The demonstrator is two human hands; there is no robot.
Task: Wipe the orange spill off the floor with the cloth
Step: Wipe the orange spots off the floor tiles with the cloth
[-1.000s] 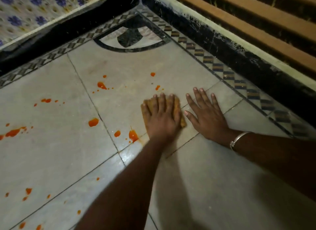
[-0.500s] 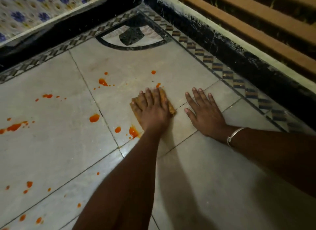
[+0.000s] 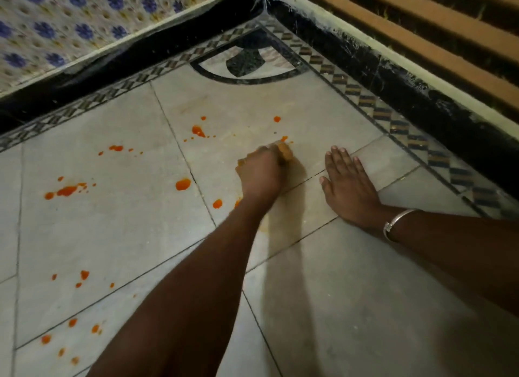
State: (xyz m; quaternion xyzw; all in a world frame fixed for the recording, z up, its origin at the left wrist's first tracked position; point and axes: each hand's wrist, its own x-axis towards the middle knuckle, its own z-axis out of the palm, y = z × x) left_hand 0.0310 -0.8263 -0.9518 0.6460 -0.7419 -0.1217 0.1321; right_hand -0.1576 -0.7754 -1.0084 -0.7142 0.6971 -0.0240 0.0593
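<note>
One blurred left hand (image 3: 259,174) apparently grips cloth (image 3: 286,153).

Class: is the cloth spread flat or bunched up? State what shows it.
Bunched up: the left hand grips the cloth, and only small lumps of it poke out past the hand.

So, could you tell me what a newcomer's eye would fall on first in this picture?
The bright orange spill dots the pale floor, thickest on the left. In the middle the left hand, blurred, bears on a cloth just below a small orange drop, while the right hand lies flat beside it, a silver bangle on its wrist.
</note>
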